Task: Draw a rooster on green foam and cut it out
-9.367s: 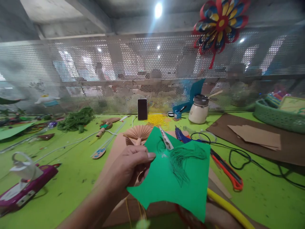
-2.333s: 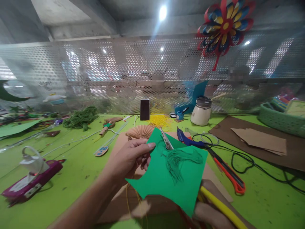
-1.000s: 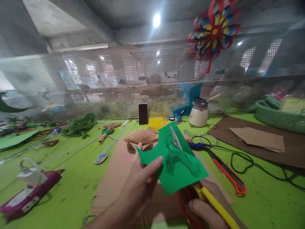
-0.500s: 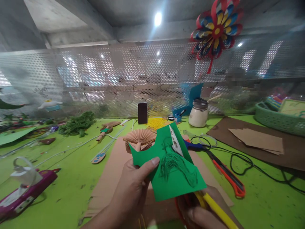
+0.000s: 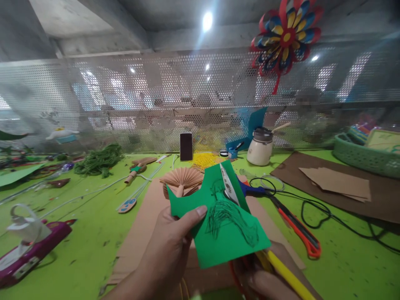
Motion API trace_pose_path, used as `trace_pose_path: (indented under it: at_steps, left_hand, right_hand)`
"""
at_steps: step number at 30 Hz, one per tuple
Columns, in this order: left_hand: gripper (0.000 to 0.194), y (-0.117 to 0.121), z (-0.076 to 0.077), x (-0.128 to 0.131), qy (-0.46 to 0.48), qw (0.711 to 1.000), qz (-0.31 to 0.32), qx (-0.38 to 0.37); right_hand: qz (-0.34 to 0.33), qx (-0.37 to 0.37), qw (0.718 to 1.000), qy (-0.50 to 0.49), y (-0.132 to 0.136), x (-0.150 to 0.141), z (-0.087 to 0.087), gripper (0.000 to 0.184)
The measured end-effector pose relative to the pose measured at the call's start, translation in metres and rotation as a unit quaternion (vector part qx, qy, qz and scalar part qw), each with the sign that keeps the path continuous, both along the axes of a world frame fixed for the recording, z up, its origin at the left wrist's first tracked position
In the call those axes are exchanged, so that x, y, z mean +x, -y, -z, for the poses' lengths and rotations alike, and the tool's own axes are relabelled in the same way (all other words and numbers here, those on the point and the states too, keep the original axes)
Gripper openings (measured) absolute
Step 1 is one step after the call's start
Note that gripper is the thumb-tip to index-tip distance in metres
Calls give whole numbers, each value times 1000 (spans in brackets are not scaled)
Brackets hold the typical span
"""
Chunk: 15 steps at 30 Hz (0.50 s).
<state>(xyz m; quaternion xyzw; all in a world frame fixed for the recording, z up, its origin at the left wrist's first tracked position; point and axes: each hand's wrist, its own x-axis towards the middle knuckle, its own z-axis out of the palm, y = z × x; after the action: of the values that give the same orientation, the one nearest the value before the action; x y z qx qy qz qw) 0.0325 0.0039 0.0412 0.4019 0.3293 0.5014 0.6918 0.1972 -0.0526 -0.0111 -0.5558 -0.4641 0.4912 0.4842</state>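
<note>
A green sheet of paper (image 5: 218,250) with a dark scribbled drawing is pinched at its left side between the thumb and fingers of my left hand (image 5: 170,243). Under its lower right edge, my right hand (image 5: 262,277) is closed around the red handles of a pair of scissors (image 5: 230,189). One scissor blade lies over the paper, pointing up and away beside the drawing; the other is hidden beneath. A long yellow stick or pencil (image 5: 290,275) also runs along my right hand; its kind is unclear. Brown cardboard (image 5: 137,233) lies below both hands.
A pleated brown paper fan (image 5: 181,177) sits behind the paper. To the right are a red and black utility knife (image 5: 295,227), black cord and brown cards (image 5: 340,183). A phone (image 5: 186,146) and a jar (image 5: 260,148) stand behind. A purple power strip (image 5: 37,252) lies left.
The green paper and my left hand have shifted slightly left. The scissors stay across the paper at nearly the same place, and the view has tilted a little.
</note>
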Motion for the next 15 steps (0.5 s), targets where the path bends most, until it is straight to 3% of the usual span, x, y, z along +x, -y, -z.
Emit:
trace_pose_path:
  at_steps: [5,15]
  left_hand:
    - [64,-1,2,1,28,1000,6,-7]
    - [72,-1,3,0,32,999,10,-37]
  right_hand:
    - [-15,17,1000,3,-3,-2,12,8]
    - [-57,19,996,-64,1,1,-1,18]
